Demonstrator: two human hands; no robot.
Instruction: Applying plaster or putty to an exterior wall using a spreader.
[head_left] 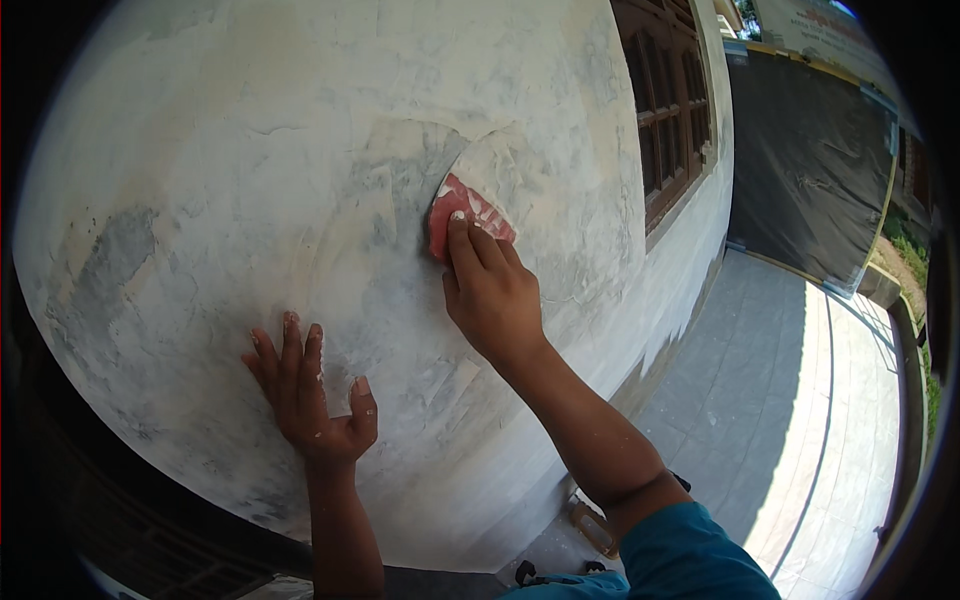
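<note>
My right hand [497, 295] grips a red putty scraper [457, 193] with its fingers pressed over it. White smears of filler cover part of the scraper. Its edge lies against a pale plastered wall [230, 130], by a patch of grey and cream filler. Lower down and to the left, my left hand [320, 405] rests on the same wall, fingers stretched and thumb apart, holding nothing. White specks of filler stick to the fingertips of both hands. Around them the wall surface is blotchy, with rough grey areas.
A brown wooden window [672, 110] is set in the wall to the right. Beyond it stands a dark sheet on a frame [805, 165]. Grey floor tiles [690, 370], partly sunlit, stretch below. By my feet sits a brownish container [594, 528], partly hidden by my arm.
</note>
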